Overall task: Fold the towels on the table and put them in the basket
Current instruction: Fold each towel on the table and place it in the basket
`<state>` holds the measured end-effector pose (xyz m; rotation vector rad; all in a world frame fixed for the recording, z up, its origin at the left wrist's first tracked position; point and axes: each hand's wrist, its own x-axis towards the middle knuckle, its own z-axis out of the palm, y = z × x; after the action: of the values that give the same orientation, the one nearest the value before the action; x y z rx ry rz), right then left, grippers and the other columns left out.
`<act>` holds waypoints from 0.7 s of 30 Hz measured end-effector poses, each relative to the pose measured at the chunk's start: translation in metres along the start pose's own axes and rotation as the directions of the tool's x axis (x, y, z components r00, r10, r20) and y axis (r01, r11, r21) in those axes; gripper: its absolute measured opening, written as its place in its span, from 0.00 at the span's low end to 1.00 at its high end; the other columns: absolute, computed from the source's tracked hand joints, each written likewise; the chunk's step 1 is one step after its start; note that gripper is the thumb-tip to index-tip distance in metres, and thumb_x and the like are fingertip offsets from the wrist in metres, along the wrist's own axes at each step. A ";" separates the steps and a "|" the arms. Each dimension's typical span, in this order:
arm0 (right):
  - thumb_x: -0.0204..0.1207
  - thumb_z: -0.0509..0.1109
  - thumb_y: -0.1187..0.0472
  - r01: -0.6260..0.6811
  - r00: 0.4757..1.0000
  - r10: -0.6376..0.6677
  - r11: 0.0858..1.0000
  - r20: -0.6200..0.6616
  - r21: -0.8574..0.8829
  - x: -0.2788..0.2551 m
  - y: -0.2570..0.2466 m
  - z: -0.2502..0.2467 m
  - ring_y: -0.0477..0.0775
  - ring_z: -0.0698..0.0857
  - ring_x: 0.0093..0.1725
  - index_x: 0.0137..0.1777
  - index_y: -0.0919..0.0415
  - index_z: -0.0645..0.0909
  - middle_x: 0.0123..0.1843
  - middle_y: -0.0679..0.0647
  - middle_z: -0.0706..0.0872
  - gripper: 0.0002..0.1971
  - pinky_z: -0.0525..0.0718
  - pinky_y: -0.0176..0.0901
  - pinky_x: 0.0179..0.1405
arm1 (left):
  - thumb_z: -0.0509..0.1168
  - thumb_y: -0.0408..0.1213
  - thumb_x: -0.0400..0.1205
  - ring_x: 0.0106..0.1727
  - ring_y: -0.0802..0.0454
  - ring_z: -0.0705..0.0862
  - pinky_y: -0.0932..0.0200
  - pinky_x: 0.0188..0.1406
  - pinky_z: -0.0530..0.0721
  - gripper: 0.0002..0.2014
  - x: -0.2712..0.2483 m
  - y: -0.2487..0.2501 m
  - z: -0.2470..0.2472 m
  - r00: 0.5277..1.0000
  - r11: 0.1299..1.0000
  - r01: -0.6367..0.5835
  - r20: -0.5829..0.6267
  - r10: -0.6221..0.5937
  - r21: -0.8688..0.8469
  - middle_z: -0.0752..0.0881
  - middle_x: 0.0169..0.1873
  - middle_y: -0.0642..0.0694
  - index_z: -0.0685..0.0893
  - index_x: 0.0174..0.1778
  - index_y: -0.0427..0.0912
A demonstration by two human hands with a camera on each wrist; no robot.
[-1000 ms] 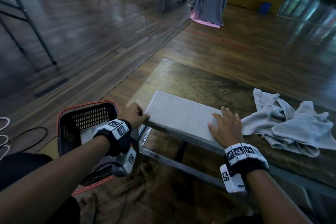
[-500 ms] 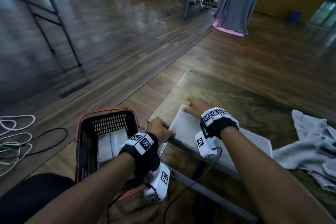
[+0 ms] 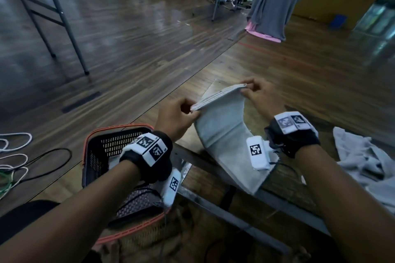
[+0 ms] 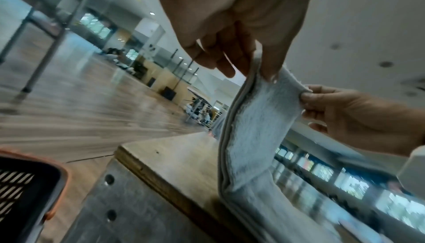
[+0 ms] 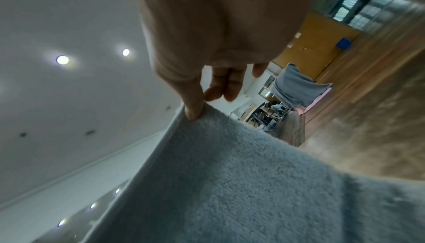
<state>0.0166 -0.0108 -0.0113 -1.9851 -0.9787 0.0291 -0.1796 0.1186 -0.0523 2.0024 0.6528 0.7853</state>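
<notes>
A folded light grey towel [image 3: 222,126] is raised at its left end above the wooden table [image 3: 320,96], its right end still lying near the front edge. My left hand [image 3: 192,111] pinches the near corner of the lifted end and my right hand [image 3: 245,89] pinches the far corner. The left wrist view shows the towel [image 4: 250,130] hanging between the left hand [image 4: 255,70] and the right hand [image 4: 306,92]. Thumb and fingers of the right hand [image 5: 197,108] nip the towel [image 5: 230,183] edge. A black basket with an orange rim [image 3: 96,145] stands left of the table, something pale inside.
A crumpled grey towel [image 3: 363,160] lies on the table at the right. Cables [image 3: 17,160] lie on the floor at the left. Metal stand legs [image 3: 64,23] rise at the far left. A grey cloth [image 3: 277,4] hangs over a rack far behind.
The towel lay flat with both hands on it; both hands took its left end at the corners and lifted it off the table. The head view swung left.
</notes>
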 end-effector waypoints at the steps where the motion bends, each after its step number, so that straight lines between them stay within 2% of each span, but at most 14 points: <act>1: 0.73 0.71 0.65 -0.004 1.000 0.003 0.998 0.022 0.059 -0.009 0.006 -0.010 0.45 0.81 0.38 0.42 0.45 0.82 0.35 0.44 0.83 0.10 0.77 0.34 0.41 | 0.75 0.37 0.72 0.35 0.59 0.80 0.74 0.36 0.75 0.07 -0.005 0.004 0.002 0.996 0.997 -0.076 0.036 0.076 0.011 0.87 0.37 0.50 0.87 0.44 0.43; 4: 0.74 0.65 0.75 -0.072 0.994 0.048 0.965 0.097 0.252 -0.039 0.036 -0.034 0.40 0.81 0.32 0.42 0.51 0.82 0.32 0.44 0.86 0.16 0.79 0.29 0.38 | 0.75 0.36 0.72 0.38 0.57 0.79 0.78 0.39 0.71 0.07 -0.030 0.011 0.017 0.942 0.957 -0.287 0.192 0.274 0.043 0.86 0.39 0.48 0.85 0.44 0.42; 6: 0.74 0.61 0.78 -0.187 0.979 0.147 0.928 0.143 0.324 -0.061 0.058 -0.043 0.40 0.83 0.30 0.40 0.57 0.82 0.30 0.46 0.87 0.16 0.79 0.29 0.34 | 0.73 0.34 0.73 0.42 0.50 0.81 0.69 0.42 0.75 0.07 -0.049 0.009 0.032 0.876 0.915 -0.392 0.344 0.338 0.100 0.86 0.41 0.45 0.85 0.44 0.40; 8: 0.77 0.60 0.75 -0.255 0.963 0.214 0.922 0.165 0.291 -0.082 0.076 -0.047 0.40 0.84 0.30 0.37 0.59 0.82 0.30 0.48 0.87 0.14 0.80 0.31 0.35 | 0.71 0.34 0.73 0.44 0.45 0.83 0.56 0.43 0.79 0.07 -0.068 0.003 0.048 0.815 0.867 -0.471 0.456 0.358 0.161 0.86 0.42 0.43 0.85 0.45 0.39; 10: 0.78 0.64 0.69 -0.290 0.945 0.251 0.940 0.208 0.182 -0.095 0.088 -0.048 0.40 0.84 0.30 0.35 0.59 0.82 0.31 0.50 0.86 0.12 0.80 0.34 0.39 | 0.70 0.36 0.73 0.46 0.44 0.84 0.55 0.43 0.77 0.07 -0.082 -0.003 0.062 0.776 0.828 -0.521 0.519 0.358 0.208 0.87 0.43 0.44 0.86 0.46 0.41; 12: 0.78 0.68 0.62 -0.353 0.911 0.321 0.931 0.258 0.090 -0.105 0.094 -0.048 0.42 0.84 0.32 0.38 0.60 0.84 0.33 0.52 0.86 0.08 0.79 0.36 0.40 | 0.70 0.38 0.74 0.48 0.44 0.84 0.54 0.46 0.75 0.07 -0.091 -0.007 0.072 0.759 0.806 -0.545 0.544 0.357 0.231 0.86 0.44 0.46 0.85 0.46 0.44; 15: 0.76 0.70 0.52 -0.422 0.864 0.423 0.904 0.272 -0.064 -0.116 0.100 -0.048 0.48 0.83 0.33 0.45 0.59 0.83 0.36 0.53 0.86 0.10 0.79 0.39 0.40 | 0.69 0.41 0.74 0.49 0.45 0.83 0.52 0.48 0.74 0.07 -0.095 -0.010 0.081 0.752 0.784 -0.563 0.556 0.355 0.261 0.86 0.45 0.48 0.84 0.46 0.46; 18: 0.76 0.71 0.57 -0.449 0.827 0.457 0.887 0.326 -0.106 -0.125 0.103 -0.050 0.47 0.80 0.33 0.53 0.61 0.81 0.43 0.56 0.85 0.10 0.78 0.34 0.34 | 0.67 0.44 0.73 0.47 0.46 0.83 0.53 0.46 0.70 0.08 -0.095 -0.010 0.086 0.748 0.755 -0.587 0.553 0.368 0.292 0.85 0.43 0.49 0.83 0.45 0.47; 21: 0.77 0.70 0.61 -0.460 0.829 0.455 0.885 0.324 -0.066 -0.128 0.103 -0.053 0.50 0.81 0.38 0.56 0.63 0.79 0.47 0.62 0.85 0.11 0.79 0.34 0.36 | 0.59 0.50 0.71 0.43 0.47 0.83 0.52 0.44 0.72 0.13 -0.096 -0.005 0.088 0.750 0.748 -0.593 0.543 0.379 0.298 0.85 0.39 0.50 0.83 0.41 0.47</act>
<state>0.0126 -0.1603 -0.0978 -2.2022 -0.6712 0.6574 -0.1800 0.0078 -0.1212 2.7434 -0.0127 0.4383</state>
